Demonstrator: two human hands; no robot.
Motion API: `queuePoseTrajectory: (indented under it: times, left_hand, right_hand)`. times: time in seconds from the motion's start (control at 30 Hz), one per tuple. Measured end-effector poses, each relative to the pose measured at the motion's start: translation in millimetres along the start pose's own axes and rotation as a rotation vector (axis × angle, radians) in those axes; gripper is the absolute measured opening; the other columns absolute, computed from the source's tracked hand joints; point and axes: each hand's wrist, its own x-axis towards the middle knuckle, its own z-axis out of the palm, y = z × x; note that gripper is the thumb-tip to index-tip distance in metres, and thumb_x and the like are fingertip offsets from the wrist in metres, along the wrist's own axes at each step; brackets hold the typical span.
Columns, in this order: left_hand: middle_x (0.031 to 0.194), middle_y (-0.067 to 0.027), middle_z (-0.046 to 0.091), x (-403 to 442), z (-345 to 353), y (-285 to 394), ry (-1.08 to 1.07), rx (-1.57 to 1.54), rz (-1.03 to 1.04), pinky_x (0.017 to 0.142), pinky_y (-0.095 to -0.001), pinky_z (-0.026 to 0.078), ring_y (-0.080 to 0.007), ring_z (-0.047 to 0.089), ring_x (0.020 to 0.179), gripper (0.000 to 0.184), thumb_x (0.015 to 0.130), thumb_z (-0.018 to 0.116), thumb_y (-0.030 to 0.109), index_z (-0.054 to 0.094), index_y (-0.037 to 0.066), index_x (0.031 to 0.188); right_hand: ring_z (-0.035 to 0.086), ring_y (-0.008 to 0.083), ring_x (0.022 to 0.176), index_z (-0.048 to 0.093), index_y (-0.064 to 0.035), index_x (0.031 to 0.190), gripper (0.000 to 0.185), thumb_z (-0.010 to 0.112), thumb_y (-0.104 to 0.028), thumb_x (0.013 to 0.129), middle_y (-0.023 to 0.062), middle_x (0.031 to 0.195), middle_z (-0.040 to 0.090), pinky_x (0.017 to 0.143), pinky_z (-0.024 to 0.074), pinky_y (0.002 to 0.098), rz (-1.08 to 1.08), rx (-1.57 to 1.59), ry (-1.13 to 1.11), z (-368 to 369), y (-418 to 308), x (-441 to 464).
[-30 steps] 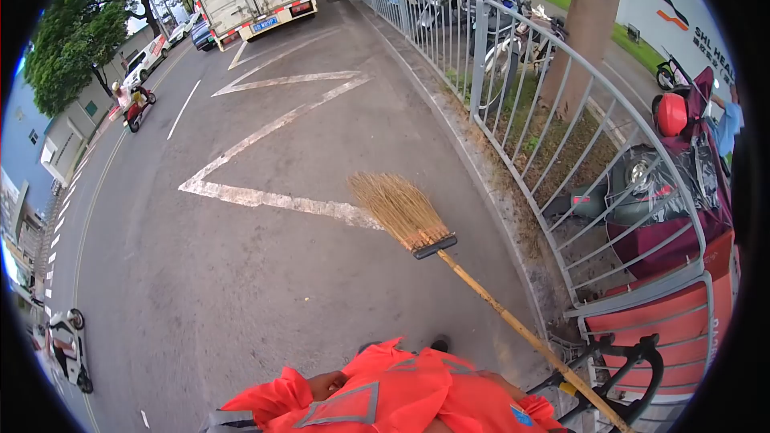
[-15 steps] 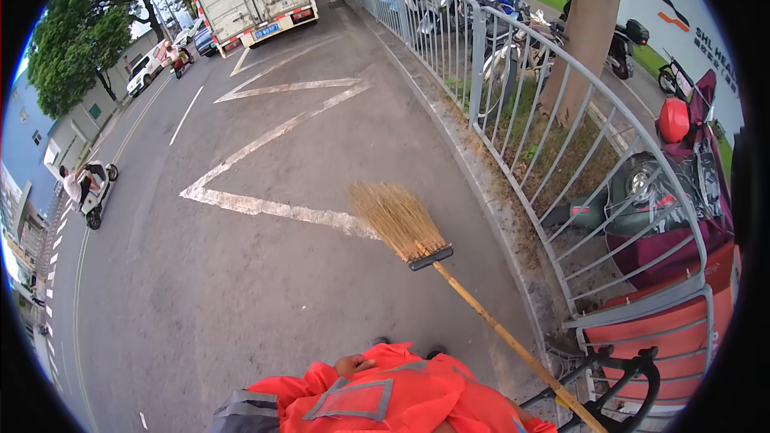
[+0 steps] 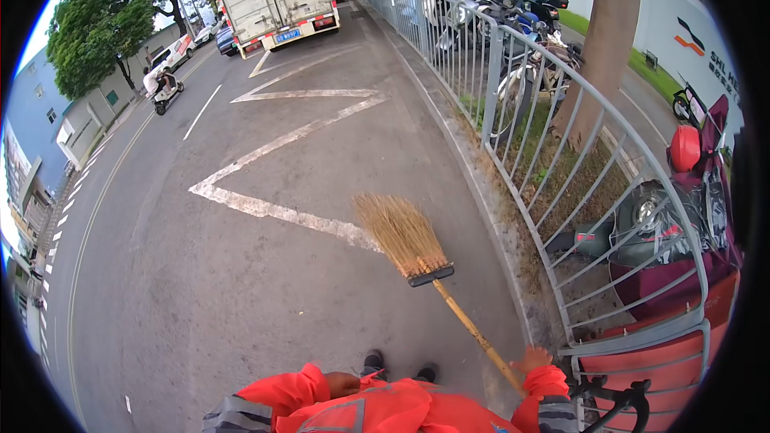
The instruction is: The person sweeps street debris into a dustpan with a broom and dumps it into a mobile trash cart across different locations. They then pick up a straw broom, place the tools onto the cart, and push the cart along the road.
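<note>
A straw broom (image 3: 405, 232) with a black binding and a wooden handle lies across the view, its bristles pointing ahead over the road. My right hand (image 3: 532, 359) is just right of the handle's near part, fingers stretched out and not wrapped round it. The handle's near end is hidden at my red sleeve. Close against my waist is my left hand (image 3: 342, 385); its fingers are mostly hidden, and I cannot tell whether they hold anything.
A grey metal railing (image 3: 491, 84) and kerb run along the right, with parked motorbikes behind. Near my right arm is a black handle-like frame (image 3: 618, 401). A white truck (image 3: 277, 0) stands ahead. A person on a scooter (image 3: 164, 92) is on the road at left.
My right hand has come into view beside the broom handle, and less of the handle's near end shows. The scooter nearest at left has moved farther up the road.
</note>
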Motion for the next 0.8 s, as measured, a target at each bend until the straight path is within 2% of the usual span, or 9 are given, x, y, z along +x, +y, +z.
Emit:
queuePoseTrajectory:
  times: [0.07,0.13,0.23,0.27,0.37,0.5,0.6,0.67,0.8]
  left_hand:
    - [0.082,-0.0150,0.061,-12,0,-9,-0.079,0.173,-0.161,0.069,-0.0379,0.045,-0.0260,0.058,0.078,0.036,0.084,0.053,0.039,0.058,0.003,0.086]
    - [0.081,-0.0133,0.061,-25,4,-23,0.028,0.132,-0.206,0.068,-0.0360,0.046,-0.0237,0.059,0.077,0.036,0.084,0.054,0.039,0.059,0.004,0.087]
    - [0.079,-0.0098,0.061,-41,15,-34,0.222,-0.127,-0.339,0.065,-0.0319,0.048,-0.0185,0.059,0.074,0.036,0.084,0.056,0.040,0.059,0.004,0.089]
    - [0.079,-0.0079,0.061,-44,19,-36,0.309,-0.338,-0.428,0.063,-0.0298,0.048,-0.0156,0.059,0.072,0.036,0.084,0.056,0.039,0.059,0.004,0.091]
    - [0.077,-0.0052,0.060,-49,29,-42,0.390,-0.489,-0.453,0.059,-0.0262,0.048,-0.0116,0.058,0.068,0.036,0.085,0.057,0.038,0.058,0.003,0.092]
    - [0.075,-0.0055,0.060,-44,39,-66,0.397,-0.546,-0.403,0.059,-0.0263,0.048,-0.0127,0.058,0.067,0.038,0.084,0.057,0.039,0.056,0.002,0.094]
    - [0.074,-0.0038,0.058,-41,30,-69,0.400,-0.536,-0.345,0.057,-0.0262,0.048,-0.0119,0.056,0.067,0.035,0.085,0.057,0.038,0.056,0.004,0.091]
    - [0.074,-0.0035,0.057,-43,25,-79,0.413,-0.581,-0.280,0.057,-0.0261,0.048,-0.0116,0.056,0.067,0.035,0.085,0.057,0.038,0.056,0.004,0.091]
    - [0.078,-0.0038,0.057,-56,15,-98,0.413,-0.652,-0.174,0.059,-0.0260,0.048,-0.0110,0.056,0.072,0.033,0.086,0.056,0.036,0.055,0.004,0.092]
  right_hand:
    - [0.051,0.0374,0.105,0.045,-0.0044,0.123,0.079,0.059,-0.061,0.070,0.0200,0.115,0.054,0.092,0.0383,0.0415,0.034,0.208,-0.206,60,31,26]
    - [0.049,0.0367,0.111,0.038,-0.0045,0.128,0.077,0.050,-0.061,0.077,0.0210,0.120,0.051,0.094,0.0380,0.0394,0.025,0.350,-0.403,224,86,98]
    - [0.057,0.0303,0.093,0.041,-0.0036,0.121,0.060,0.045,-0.052,0.085,0.0191,0.101,0.058,0.077,0.0457,0.0421,0.238,1.005,-0.758,180,54,58]
    - [0.060,0.0267,0.080,0.046,-0.0028,0.114,0.050,0.048,-0.045,0.087,0.0169,0.090,0.060,0.066,0.0495,0.0413,0.501,1.275,-1.031,122,22,31]
    - [0.055,0.0177,0.061,0.048,-0.0042,0.092,0.030,0.059,-0.031,0.083,0.0083,0.071,0.055,0.047,0.0459,0.0324,0.320,1.090,-0.884,110,-9,24]
    - [0.051,0.0132,0.056,0.044,-0.0072,0.081,0.021,0.063,-0.017,0.080,0.0025,0.064,0.049,0.041,0.0411,0.0259,0.087,1.122,-0.946,31,-37,-6]
    - [0.054,0.0160,0.056,0.048,-0.0052,0.083,0.020,0.064,-0.017,0.078,0.0032,0.064,0.053,0.045,0.0435,0.0291,-0.115,1.074,-0.815,46,-36,-21]
    - [0.050,0.0160,0.071,0.034,-0.0107,0.134,0.056,0.049,-0.032,0.084,0.0128,0.084,0.055,0.061,0.0414,0.0357,-0.185,1.080,-0.703,-20,-59,-95]
    - [0.049,0.0171,0.066,0.048,-0.0060,0.113,0.039,0.051,-0.030,0.082,0.0108,0.074,0.050,0.056,0.0399,0.0341,-0.120,0.911,-0.597,18,-83,-121]
